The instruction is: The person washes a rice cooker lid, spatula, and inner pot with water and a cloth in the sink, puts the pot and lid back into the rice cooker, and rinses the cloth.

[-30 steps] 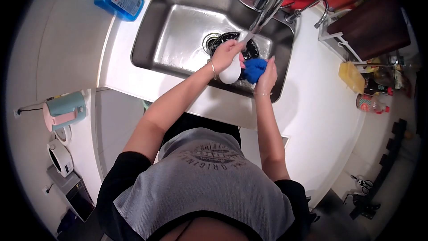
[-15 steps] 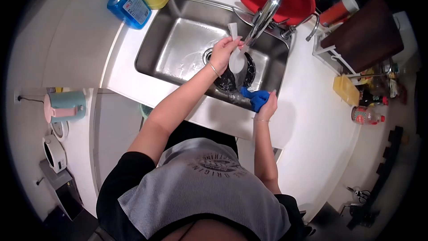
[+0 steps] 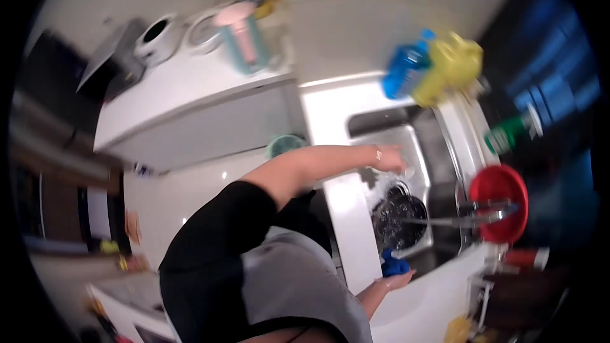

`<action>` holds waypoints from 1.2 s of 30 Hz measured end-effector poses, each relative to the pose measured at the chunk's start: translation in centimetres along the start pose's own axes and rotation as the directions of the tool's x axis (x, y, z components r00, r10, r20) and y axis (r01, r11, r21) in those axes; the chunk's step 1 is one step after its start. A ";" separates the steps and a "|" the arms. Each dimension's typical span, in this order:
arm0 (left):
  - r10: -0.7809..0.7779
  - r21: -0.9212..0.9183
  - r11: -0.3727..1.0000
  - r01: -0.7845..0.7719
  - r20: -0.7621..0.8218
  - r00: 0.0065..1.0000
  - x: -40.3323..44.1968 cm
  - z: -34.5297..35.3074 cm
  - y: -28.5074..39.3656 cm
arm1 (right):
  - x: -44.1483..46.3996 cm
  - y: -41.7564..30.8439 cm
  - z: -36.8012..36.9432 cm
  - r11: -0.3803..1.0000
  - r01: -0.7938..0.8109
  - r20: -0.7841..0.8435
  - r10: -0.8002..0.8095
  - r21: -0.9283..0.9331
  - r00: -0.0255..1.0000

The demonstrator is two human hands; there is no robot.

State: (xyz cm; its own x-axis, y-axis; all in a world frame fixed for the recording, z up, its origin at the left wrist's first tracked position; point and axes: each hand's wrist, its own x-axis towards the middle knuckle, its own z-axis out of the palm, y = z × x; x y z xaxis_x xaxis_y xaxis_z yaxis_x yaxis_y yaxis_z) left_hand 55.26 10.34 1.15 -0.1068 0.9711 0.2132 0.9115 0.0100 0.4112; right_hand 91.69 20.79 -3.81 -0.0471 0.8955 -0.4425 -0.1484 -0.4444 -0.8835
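Observation:
My left hand (image 3: pixel 389 159) reaches over the left part of the steel sink (image 3: pixel 427 178). Blur smears its fingers, and a pale patch beside them is too unclear to name. Near the sink's right front edge, my right hand (image 3: pixel 399 281) is closed on a bunched blue cloth (image 3: pixel 393 263). A black round pan (image 3: pixel 397 222) lies wet in the sink between my hands. Water runs into it from the chrome faucet (image 3: pixel 486 217).
A red basin (image 3: pixel 502 184) leans behind the faucet. Beyond the sink's left end stand a blue pump bottle (image 3: pixel 405 71) and a yellow jug (image 3: pixel 454 63). A green bottle (image 3: pixel 506 134) is at the back. A teal-and-pink pitcher (image 3: pixel 243 41) stands on the side counter.
My view has swung left. My left hand has moved from above the pan to the sink's left part; the white utensil it held no longer shows clearly. My right hand keeps the blue cloth.

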 end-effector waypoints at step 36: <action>-0.753 -0.811 0.524 0.261 -0.584 -0.303 -52.4 -37.0 -48.0 | 2.2 -0.5 0.2 0.999 -0.035 0.119 0.033 0.016 0.992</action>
State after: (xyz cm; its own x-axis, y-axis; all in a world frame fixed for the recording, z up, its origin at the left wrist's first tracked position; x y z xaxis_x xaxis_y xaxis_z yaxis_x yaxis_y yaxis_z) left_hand 2.38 -49.82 3.05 -0.8860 -0.4411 0.1427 0.1271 0.0650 0.9898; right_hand 91.42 22.97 -4.32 -0.1690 0.8769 -0.4500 -0.1629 -0.4751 -0.8647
